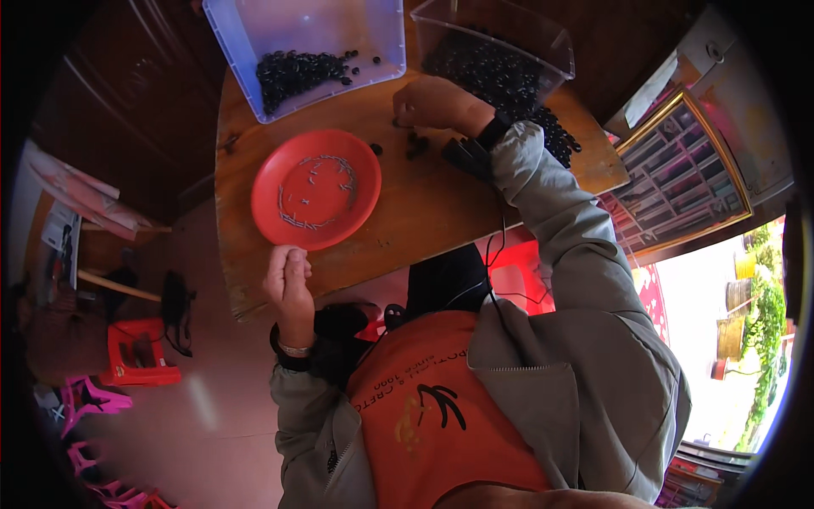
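Wooden table (441, 212): left hand (287, 276) at red plate's (315, 188) rim.

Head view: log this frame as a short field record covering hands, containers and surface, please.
surface: round wooden table
left hand: at the near rim of the red round plastic plate, fingers curled; whether it touches the plate is unclear
right hand: closed, knuckles down on the table by a few loose small black pieces
plate contents: thin pale slivers
far left: clear rectangular plastic bin holding black pieces
far right: tilted clear plastic tub, black pieces spilling onto the table
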`<state>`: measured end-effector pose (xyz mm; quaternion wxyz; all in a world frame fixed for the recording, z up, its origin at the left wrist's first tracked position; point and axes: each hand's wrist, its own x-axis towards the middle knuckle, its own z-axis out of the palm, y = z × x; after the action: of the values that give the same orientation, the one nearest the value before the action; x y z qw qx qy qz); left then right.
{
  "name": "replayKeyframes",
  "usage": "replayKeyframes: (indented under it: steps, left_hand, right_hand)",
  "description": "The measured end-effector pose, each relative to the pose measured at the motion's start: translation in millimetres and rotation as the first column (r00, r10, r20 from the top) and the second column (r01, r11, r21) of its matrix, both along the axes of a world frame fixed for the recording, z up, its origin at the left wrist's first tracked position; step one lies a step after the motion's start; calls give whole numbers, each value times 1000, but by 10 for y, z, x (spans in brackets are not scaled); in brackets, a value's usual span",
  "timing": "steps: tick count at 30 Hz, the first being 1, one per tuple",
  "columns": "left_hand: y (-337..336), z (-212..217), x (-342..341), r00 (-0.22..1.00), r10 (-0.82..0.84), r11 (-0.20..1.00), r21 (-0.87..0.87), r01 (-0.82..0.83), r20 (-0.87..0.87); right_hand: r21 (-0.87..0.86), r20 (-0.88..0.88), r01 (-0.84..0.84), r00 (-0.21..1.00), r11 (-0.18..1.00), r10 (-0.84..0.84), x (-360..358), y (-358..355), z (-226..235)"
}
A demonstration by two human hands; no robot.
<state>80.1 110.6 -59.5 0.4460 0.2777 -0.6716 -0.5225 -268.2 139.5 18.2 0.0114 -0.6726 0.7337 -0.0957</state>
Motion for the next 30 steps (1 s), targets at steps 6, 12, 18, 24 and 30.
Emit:
replayKeyframes:
  steps: [6,12,18,24,30]
  left_hand:
    - [1,-8,0,992,31,994,-106,-18,126]
    - [3,-8,-21,976,76,983,-182,-38,203]
    - [-10,-1,12,971,103,965,-260,-45,215]
    - [-30,-4,31,968,96,958,-284,-26,232]
    - [-34,79,-5,967,66,961,-278,5,246]
  right_hand:
    - [-175,-95,-64,994,983,48,-337,-942,32]
    - [-267,-113,-36,994,963,6,-615,-1999,-336]
    - [-107,-162,17,986,994,-35,-327,-2336,-277]
    - [-193,-177,-48,984,980,14,-340,-2365,-331]
    - [-309,-194,-88,981,947,28,-878,-2598,-602]
